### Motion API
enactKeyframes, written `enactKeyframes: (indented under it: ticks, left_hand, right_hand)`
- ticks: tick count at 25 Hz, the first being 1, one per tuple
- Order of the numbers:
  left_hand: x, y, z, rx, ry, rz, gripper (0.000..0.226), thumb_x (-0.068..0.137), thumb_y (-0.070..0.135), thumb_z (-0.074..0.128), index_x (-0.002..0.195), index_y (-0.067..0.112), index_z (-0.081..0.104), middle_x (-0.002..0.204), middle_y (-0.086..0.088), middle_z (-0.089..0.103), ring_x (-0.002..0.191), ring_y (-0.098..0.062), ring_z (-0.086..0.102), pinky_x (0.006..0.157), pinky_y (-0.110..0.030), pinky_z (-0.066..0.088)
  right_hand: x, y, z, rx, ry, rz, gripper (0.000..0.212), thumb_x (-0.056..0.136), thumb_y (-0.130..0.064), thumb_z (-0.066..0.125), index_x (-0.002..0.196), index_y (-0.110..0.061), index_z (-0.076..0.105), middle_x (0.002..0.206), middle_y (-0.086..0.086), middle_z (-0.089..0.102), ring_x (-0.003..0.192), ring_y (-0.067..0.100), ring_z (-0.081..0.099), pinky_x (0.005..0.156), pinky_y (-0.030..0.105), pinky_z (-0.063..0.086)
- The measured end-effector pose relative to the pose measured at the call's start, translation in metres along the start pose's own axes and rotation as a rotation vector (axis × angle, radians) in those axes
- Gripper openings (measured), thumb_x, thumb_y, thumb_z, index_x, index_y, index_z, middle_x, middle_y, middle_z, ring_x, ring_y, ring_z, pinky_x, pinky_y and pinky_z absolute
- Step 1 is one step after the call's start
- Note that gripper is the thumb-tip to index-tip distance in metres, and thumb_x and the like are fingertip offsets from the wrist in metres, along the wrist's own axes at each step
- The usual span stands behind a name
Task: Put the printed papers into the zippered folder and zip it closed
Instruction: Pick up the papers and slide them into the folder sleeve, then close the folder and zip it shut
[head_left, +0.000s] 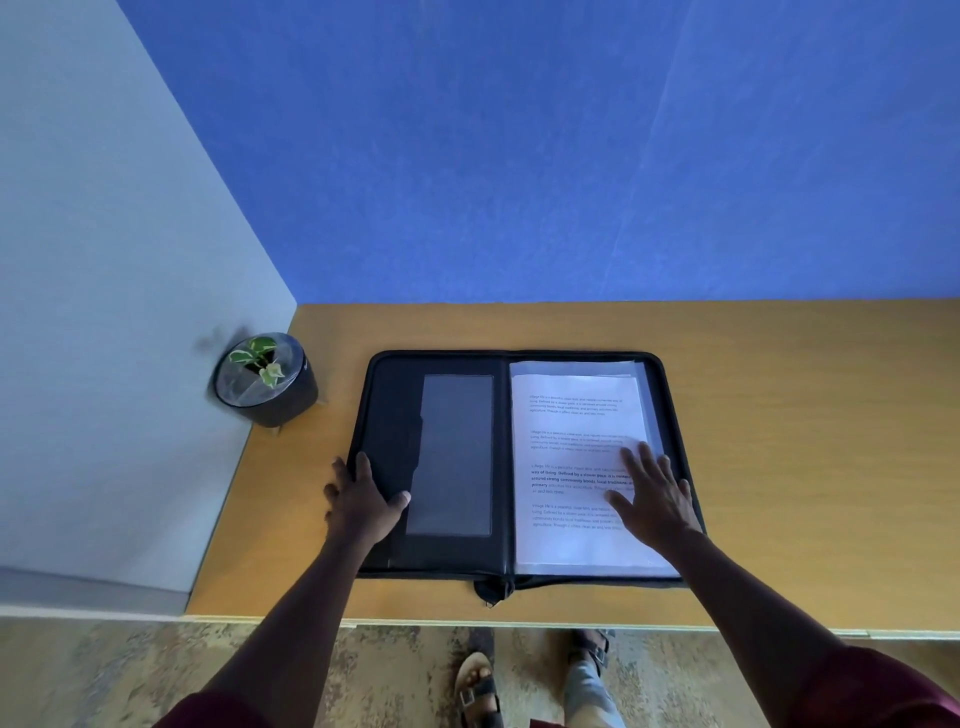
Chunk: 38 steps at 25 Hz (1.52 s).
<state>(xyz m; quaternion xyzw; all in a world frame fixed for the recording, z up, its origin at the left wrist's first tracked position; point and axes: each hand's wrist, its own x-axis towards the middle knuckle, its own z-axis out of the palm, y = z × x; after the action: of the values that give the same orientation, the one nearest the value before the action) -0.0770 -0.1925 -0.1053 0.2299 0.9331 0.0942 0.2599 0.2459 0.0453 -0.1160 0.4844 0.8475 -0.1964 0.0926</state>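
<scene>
Now flat rect. black folder (395, 415), smooth papers (571, 540) under right hand (657, 501)

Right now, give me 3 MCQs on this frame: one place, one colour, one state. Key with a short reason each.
1. Where do the white printed papers lie?
A. On the right half of the open black zippered folder
B. On the bare wooden table
C. Under the plant pot

2. What colour is the round pot of the small leafy plant?
A. White
B. Black
C. Red

3. What state is the folder in?
A. Zipped closed
B. Half folded over
C. Open flat

Key:
1 A: the sheets sit inside the right half, with the right hand flat on them.
2 B: the pot's wall is black, at the table's left rear corner.
3 C: both halves lie spread on the table, and the left hand grips the left cover's edge.
</scene>
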Motion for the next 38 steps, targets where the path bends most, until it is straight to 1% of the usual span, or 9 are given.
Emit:
enactKeyframes:
  ticks: [4, 10, 16, 23, 25, 27, 31, 35, 38]
  left_hand:
    - [-0.001, 0.004, -0.007, -0.06, 0.022, -0.017, 0.096, 0.088, 0.049, 0.066, 0.158, 0.017, 0.007, 0.165, -0.014, -0.001, 0.143, -0.046, 0.021, 0.106, -0.054, 0.04]
    - [-0.004, 0.008, -0.016, -0.075, 0.063, -0.052, 0.096, 0.087, 0.047, 0.067, 0.157, 0.019, 0.008, 0.164, -0.013, 0.009, 0.141, -0.045, 0.026, 0.103, -0.059, 0.039]
    - [-0.012, 0.024, -0.033, -0.02, 0.234, -0.064, 0.091, 0.087, 0.05, 0.062, 0.155, 0.015, 0.012, 0.154, -0.017, 0.032, 0.13, -0.043, 0.038, 0.097, -0.055, 0.039]
    - [-0.039, 0.064, -0.067, 0.151, 0.453, 0.024, 0.073, 0.091, 0.049, 0.057, 0.147, 0.01, 0.031, 0.133, -0.021, 0.052, 0.117, -0.039, 0.053, 0.091, -0.05, 0.045]
    - [-0.052, 0.084, -0.082, 0.126, 0.498, 0.095, 0.068, 0.091, 0.046, 0.057, 0.145, 0.011, 0.035, 0.129, -0.019, 0.055, 0.109, -0.037, 0.06, 0.082, -0.045, 0.048]
    - [-0.065, 0.105, -0.095, 0.082, 0.525, 0.173, 0.062, 0.093, 0.043, 0.056, 0.144, 0.013, 0.037, 0.124, -0.016, 0.058, 0.096, -0.034, 0.066, 0.065, -0.036, 0.046]
    - [-0.089, 0.143, -0.109, 0.042, 0.52, 0.288, 0.054, 0.096, 0.031, 0.053, 0.145, 0.016, 0.037, 0.115, -0.01, 0.064, 0.087, -0.03, 0.068, 0.059, -0.031, 0.04]
    - [-0.106, 0.169, -0.115, -0.014, 0.479, 0.34, 0.057, 0.093, 0.023, 0.053, 0.147, 0.02, 0.037, 0.088, -0.004, 0.068, 0.07, -0.023, 0.061, 0.058, -0.032, 0.043]
    - [-0.114, 0.187, -0.115, -0.082, 0.408, 0.365, 0.056, 0.091, 0.024, 0.05, 0.146, 0.024, 0.038, 0.092, -0.003, 0.07, 0.081, -0.029, 0.066, 0.068, -0.037, 0.054]
  right_hand:
    - [0.001, -0.001, -0.003, 0.002, -0.018, -0.005, 0.078, 0.095, -0.052, 0.049, 0.157, -0.028, 0.009, 0.167, 0.001, -0.005, 0.153, 0.032, 0.0, 0.119, 0.059, 0.016]
    - [0.002, -0.001, -0.005, 0.0, -0.029, -0.01, 0.078, 0.095, -0.051, 0.05, 0.157, -0.027, 0.009, 0.167, 0.002, -0.005, 0.153, 0.032, 0.0, 0.118, 0.061, 0.019]
    - [0.004, -0.002, -0.002, -0.003, -0.03, -0.004, 0.077, 0.094, -0.05, 0.05, 0.157, -0.027, 0.01, 0.167, 0.0, -0.004, 0.152, 0.03, 0.001, 0.116, 0.062, 0.021]
    - [0.005, 0.0, -0.001, -0.001, -0.035, -0.013, 0.077, 0.095, -0.049, 0.049, 0.156, -0.028, 0.009, 0.166, 0.0, -0.005, 0.152, 0.032, 0.001, 0.116, 0.064, 0.018]
    - [0.004, -0.001, 0.0, 0.004, -0.036, -0.009, 0.076, 0.095, -0.049, 0.048, 0.156, -0.028, 0.008, 0.166, 0.0, -0.006, 0.152, 0.032, 0.0, 0.116, 0.064, 0.016]
    - [0.003, -0.001, 0.0, 0.01, -0.032, -0.007, 0.076, 0.096, -0.049, 0.048, 0.157, -0.029, 0.008, 0.166, 0.0, -0.007, 0.152, 0.033, -0.001, 0.117, 0.063, 0.015]
    - [0.002, 0.004, -0.002, -0.005, -0.015, -0.018, 0.076, 0.096, -0.052, 0.046, 0.157, -0.029, 0.007, 0.166, 0.001, -0.006, 0.153, 0.031, 0.0, 0.12, 0.058, 0.014]
    - [0.004, 0.015, -0.007, -0.048, -0.004, -0.038, 0.075, 0.095, -0.056, 0.046, 0.156, -0.033, 0.01, 0.167, -0.003, -0.001, 0.153, 0.029, 0.002, 0.119, 0.052, 0.014]
    - [0.005, 0.023, -0.011, -0.066, -0.007, -0.058, 0.075, 0.094, -0.054, 0.049, 0.156, -0.033, 0.011, 0.167, -0.004, 0.003, 0.152, 0.03, 0.004, 0.119, 0.051, 0.016]
